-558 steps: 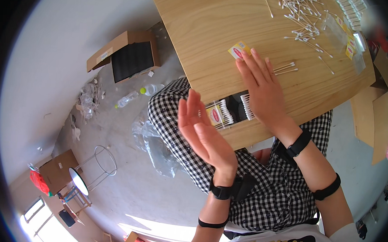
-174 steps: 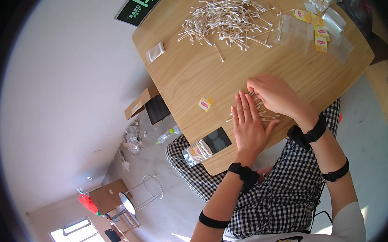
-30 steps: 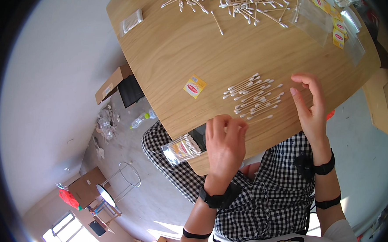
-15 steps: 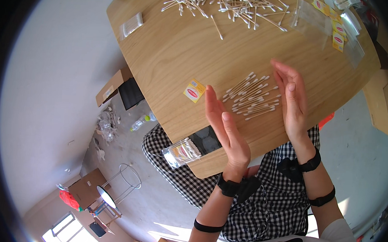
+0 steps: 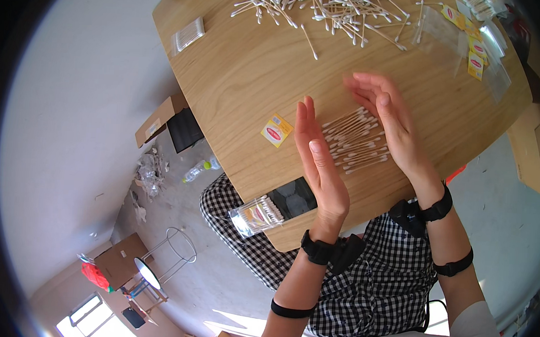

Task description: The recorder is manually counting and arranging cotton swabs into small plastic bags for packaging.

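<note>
Here we are over the pale wood-grain bench [image 5: 236,106], and both hands are wide, fingers stretched long, palms turned in toward each other. Between them sits the loose bundle of wooden-stick cotton swabs with white tips [image 5: 354,139], flat on the bench near our edge, sticks slanting roughly the same way, ends a little ragged.

Our left hand [image 5: 322,171] stands on edge just beside the bundle's left ends, thumb up; our right hand [image 5: 394,123] mirrors it at the right ends, its fingertips blurred. Neither has closed around anything, and we can't tell whether skin meets cotton.

Left of the left hand we've got a small yellow card with a red oval [image 5: 276,131], lying flat. Down at the near corner there's a flat black panel [image 5: 293,197], and right next to it a clear plastic bag of swabs [image 5: 256,216] that pokes past the bench edge.

Up top, look, a big tangled heap of swabs [image 5: 345,14], one stray swab [image 5: 309,42] below it. To its right we see clear flat plastic sleeves [image 5: 438,40] and more yellow cards [image 5: 475,66]; far left, a slim clear packet of swabs [image 5: 188,36].
</note>
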`<action>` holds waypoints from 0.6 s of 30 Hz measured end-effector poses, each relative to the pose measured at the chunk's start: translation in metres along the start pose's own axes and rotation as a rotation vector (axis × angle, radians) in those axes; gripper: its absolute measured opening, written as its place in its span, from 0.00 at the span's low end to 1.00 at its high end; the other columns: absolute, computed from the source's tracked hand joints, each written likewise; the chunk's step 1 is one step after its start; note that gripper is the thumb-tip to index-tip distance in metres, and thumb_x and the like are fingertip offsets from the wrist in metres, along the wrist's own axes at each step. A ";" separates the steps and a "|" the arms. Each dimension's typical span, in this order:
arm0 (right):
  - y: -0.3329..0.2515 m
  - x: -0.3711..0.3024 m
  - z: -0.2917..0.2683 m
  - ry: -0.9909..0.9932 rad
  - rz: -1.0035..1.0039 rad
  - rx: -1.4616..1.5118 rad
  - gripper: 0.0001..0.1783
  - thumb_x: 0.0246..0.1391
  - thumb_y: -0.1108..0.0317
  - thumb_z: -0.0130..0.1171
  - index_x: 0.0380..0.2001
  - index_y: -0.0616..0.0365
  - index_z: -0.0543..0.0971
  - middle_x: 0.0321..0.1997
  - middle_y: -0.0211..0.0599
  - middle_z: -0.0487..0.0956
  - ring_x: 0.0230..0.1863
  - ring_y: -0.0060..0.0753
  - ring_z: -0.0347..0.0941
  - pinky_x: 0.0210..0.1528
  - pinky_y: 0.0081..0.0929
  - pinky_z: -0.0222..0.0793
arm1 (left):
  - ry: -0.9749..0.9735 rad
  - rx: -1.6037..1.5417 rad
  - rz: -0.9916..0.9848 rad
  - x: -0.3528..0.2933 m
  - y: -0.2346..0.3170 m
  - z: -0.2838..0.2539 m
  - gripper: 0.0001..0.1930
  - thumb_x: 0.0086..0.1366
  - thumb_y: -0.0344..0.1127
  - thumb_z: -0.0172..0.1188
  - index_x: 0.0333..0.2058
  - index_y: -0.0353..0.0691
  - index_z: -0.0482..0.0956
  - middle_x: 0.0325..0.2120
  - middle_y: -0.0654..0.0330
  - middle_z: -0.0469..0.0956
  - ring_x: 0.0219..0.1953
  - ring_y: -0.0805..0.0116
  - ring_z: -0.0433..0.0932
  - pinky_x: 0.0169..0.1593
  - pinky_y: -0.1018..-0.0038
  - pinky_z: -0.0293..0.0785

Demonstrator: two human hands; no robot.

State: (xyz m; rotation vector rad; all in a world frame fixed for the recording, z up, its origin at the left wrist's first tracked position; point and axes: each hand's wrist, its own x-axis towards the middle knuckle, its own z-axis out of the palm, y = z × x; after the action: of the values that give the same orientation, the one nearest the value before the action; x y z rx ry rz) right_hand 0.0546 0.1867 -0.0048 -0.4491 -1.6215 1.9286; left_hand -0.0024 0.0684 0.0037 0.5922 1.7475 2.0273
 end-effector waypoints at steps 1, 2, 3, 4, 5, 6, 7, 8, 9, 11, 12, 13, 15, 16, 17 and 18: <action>-0.001 -0.003 -0.002 -0.011 0.011 0.010 0.30 0.70 0.48 0.36 0.59 0.65 0.65 0.59 0.46 0.70 0.64 0.38 0.65 0.66 0.34 0.58 | 0.000 -0.002 0.001 0.000 0.003 0.000 0.34 0.75 0.56 0.32 0.69 0.37 0.45 0.70 0.49 0.47 0.73 0.58 0.42 0.73 0.63 0.35; 0.000 -0.007 -0.005 -0.011 0.011 0.008 0.30 0.70 0.48 0.36 0.59 0.65 0.65 0.59 0.46 0.70 0.64 0.38 0.65 0.66 0.34 0.58 | -0.075 -0.026 -0.005 -0.001 0.007 -0.001 0.36 0.74 0.57 0.33 0.69 0.36 0.45 0.70 0.49 0.47 0.73 0.57 0.42 0.73 0.62 0.35; 0.001 -0.012 -0.008 0.027 -0.005 0.034 0.31 0.70 0.47 0.35 0.59 0.66 0.64 0.59 0.47 0.70 0.65 0.39 0.64 0.67 0.35 0.57 | -0.150 -0.050 -0.011 -0.001 0.010 0.000 0.37 0.73 0.59 0.33 0.69 0.35 0.45 0.70 0.48 0.48 0.73 0.57 0.42 0.73 0.62 0.35; 0.002 -0.015 -0.009 0.063 -0.021 0.065 0.32 0.70 0.46 0.34 0.59 0.66 0.64 0.60 0.48 0.69 0.65 0.39 0.63 0.68 0.36 0.56 | -0.149 -0.047 -0.011 -0.001 0.010 -0.001 0.37 0.73 0.59 0.33 0.69 0.35 0.45 0.70 0.48 0.48 0.73 0.57 0.42 0.73 0.62 0.35; 0.003 -0.015 -0.009 0.062 -0.019 0.068 0.32 0.70 0.46 0.34 0.59 0.66 0.64 0.60 0.48 0.69 0.65 0.39 0.63 0.68 0.36 0.56 | -0.112 -0.044 -0.022 0.000 0.010 -0.002 0.38 0.73 0.61 0.33 0.69 0.35 0.45 0.70 0.48 0.47 0.73 0.57 0.42 0.73 0.62 0.35; 0.003 -0.015 -0.009 0.086 -0.046 0.079 0.33 0.69 0.45 0.33 0.59 0.66 0.64 0.61 0.49 0.68 0.66 0.40 0.63 0.70 0.37 0.55 | -0.076 -0.040 -0.032 0.000 0.009 -0.002 0.40 0.72 0.62 0.34 0.69 0.35 0.45 0.70 0.47 0.47 0.73 0.57 0.42 0.73 0.62 0.35; 0.003 -0.016 -0.010 0.113 -0.070 0.086 0.34 0.69 0.44 0.32 0.59 0.67 0.63 0.62 0.51 0.67 0.66 0.40 0.62 0.71 0.38 0.53 | -0.077 -0.040 -0.035 0.001 0.008 -0.003 0.40 0.72 0.62 0.34 0.69 0.35 0.45 0.70 0.47 0.47 0.73 0.57 0.42 0.73 0.62 0.35; 0.004 -0.017 -0.009 0.115 -0.068 0.086 0.34 0.69 0.44 0.32 0.59 0.67 0.63 0.62 0.51 0.67 0.66 0.40 0.62 0.71 0.38 0.53 | -0.080 -0.025 -0.030 0.003 0.007 -0.003 0.40 0.72 0.63 0.33 0.69 0.35 0.45 0.70 0.47 0.47 0.73 0.57 0.43 0.73 0.62 0.35; 0.005 -0.017 -0.006 0.127 -0.058 0.104 0.35 0.69 0.43 0.32 0.59 0.66 0.63 0.62 0.51 0.67 0.67 0.41 0.61 0.71 0.38 0.52 | -0.082 -0.010 -0.024 0.003 0.006 -0.004 0.40 0.71 0.63 0.33 0.69 0.35 0.45 0.70 0.47 0.47 0.73 0.57 0.43 0.73 0.63 0.35; 0.004 -0.019 -0.003 0.142 -0.052 0.115 0.35 0.69 0.43 0.32 0.59 0.66 0.63 0.63 0.52 0.66 0.68 0.41 0.60 0.71 0.39 0.52 | -0.113 -0.012 -0.019 0.000 0.010 0.003 0.41 0.71 0.64 0.33 0.69 0.36 0.45 0.70 0.47 0.47 0.73 0.57 0.43 0.73 0.63 0.36; 0.002 -0.022 -0.001 0.120 -0.019 0.082 0.38 0.67 0.39 0.30 0.60 0.66 0.62 0.64 0.52 0.65 0.69 0.42 0.58 0.72 0.40 0.49 | -0.141 -0.011 -0.013 -0.003 0.011 0.005 0.41 0.71 0.65 0.33 0.69 0.37 0.45 0.70 0.48 0.47 0.73 0.58 0.43 0.73 0.63 0.36; 0.002 -0.024 0.000 0.098 0.013 0.053 0.41 0.66 0.36 0.28 0.61 0.65 0.61 0.65 0.52 0.64 0.70 0.42 0.56 0.73 0.40 0.46 | -0.142 -0.011 -0.012 -0.006 0.011 0.006 0.41 0.71 0.65 0.33 0.69 0.37 0.45 0.70 0.48 0.47 0.73 0.58 0.43 0.73 0.63 0.36; 0.003 -0.026 -0.002 0.114 -0.024 0.101 0.39 0.67 0.38 0.29 0.61 0.65 0.62 0.64 0.53 0.65 0.70 0.42 0.56 0.72 0.40 0.47 | -0.041 -0.070 -0.056 -0.012 0.011 0.006 0.41 0.70 0.65 0.34 0.69 0.37 0.45 0.70 0.47 0.47 0.73 0.58 0.43 0.73 0.63 0.36; 0.004 -0.028 -0.002 0.128 -0.059 0.153 0.37 0.68 0.40 0.31 0.61 0.66 0.62 0.64 0.53 0.65 0.70 0.42 0.56 0.72 0.40 0.48 | -0.039 -0.067 -0.055 -0.013 0.009 0.005 0.41 0.70 0.65 0.34 0.69 0.37 0.45 0.70 0.47 0.47 0.73 0.58 0.43 0.73 0.63 0.36; 0.004 -0.029 -0.005 0.126 -0.058 0.155 0.37 0.68 0.40 0.31 0.61 0.66 0.62 0.64 0.53 0.65 0.70 0.42 0.56 0.72 0.40 0.48 | 0.024 -0.085 -0.017 -0.014 0.007 0.003 0.41 0.70 0.65 0.34 0.69 0.38 0.46 0.70 0.47 0.47 0.72 0.57 0.43 0.73 0.63 0.36; 0.002 -0.030 -0.008 0.116 -0.056 0.117 0.38 0.68 0.40 0.30 0.61 0.65 0.61 0.65 0.53 0.64 0.70 0.42 0.56 0.72 0.40 0.47 | 0.088 -0.103 0.022 -0.015 0.006 0.003 0.41 0.70 0.65 0.35 0.69 0.38 0.46 0.69 0.47 0.48 0.72 0.57 0.43 0.73 0.63 0.36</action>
State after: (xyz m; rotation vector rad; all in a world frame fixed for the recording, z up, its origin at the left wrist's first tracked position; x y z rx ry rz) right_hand 0.0822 0.1737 -0.0118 -0.4551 -1.4247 1.9078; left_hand 0.0116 0.0612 0.0093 0.4995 1.6797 2.1734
